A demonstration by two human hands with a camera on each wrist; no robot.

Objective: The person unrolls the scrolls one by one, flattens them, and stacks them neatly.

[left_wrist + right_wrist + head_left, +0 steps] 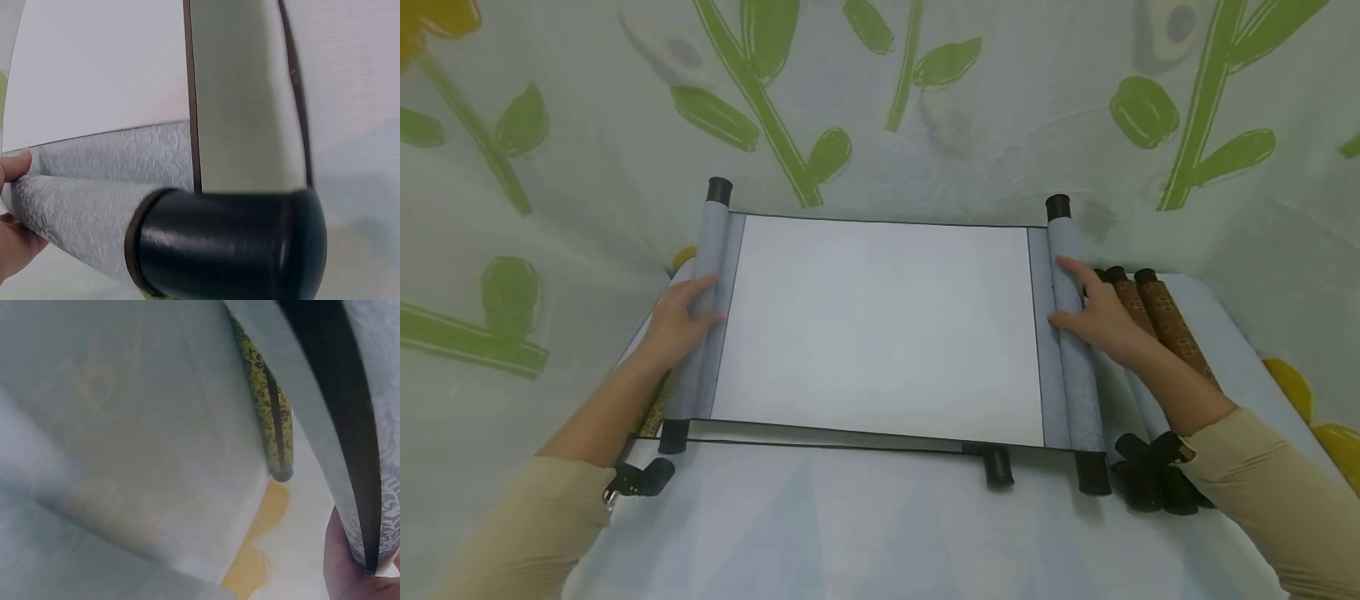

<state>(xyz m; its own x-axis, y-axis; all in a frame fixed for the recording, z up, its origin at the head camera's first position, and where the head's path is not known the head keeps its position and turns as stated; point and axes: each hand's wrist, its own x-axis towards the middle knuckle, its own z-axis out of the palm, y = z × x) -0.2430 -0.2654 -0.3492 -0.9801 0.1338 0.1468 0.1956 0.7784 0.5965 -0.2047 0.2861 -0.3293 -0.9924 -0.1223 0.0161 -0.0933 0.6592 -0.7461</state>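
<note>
Leaf-printed backdrop [647,167], blank scroll [880,325] spread wide over the table [865,533]

Behind everything, whitish, faintly creased sheeting with green stems and plump leaves. Below, a pale tabletop with soft bluish triangles. Between the two hands, in the middle of the table area, the scroll: smooth white panel, thin dark border lines, silvery-grey margins of brocade-like texture, both sides wound into a left roller [706,242] and a right roller [1078,392]. Just beneath its near edge, a greenish-grey sheet [237,100] with a dark rim. On the right, brown scrolls [1176,329] with a lighter flower-like pattern. Left hand [677,321] with fingers [695,289] and thumb grasping the left roller; right hand [1101,317] likewise around the right roller. Smallest, glossy black end caps [231,244], stubby and cylindrical.
</note>
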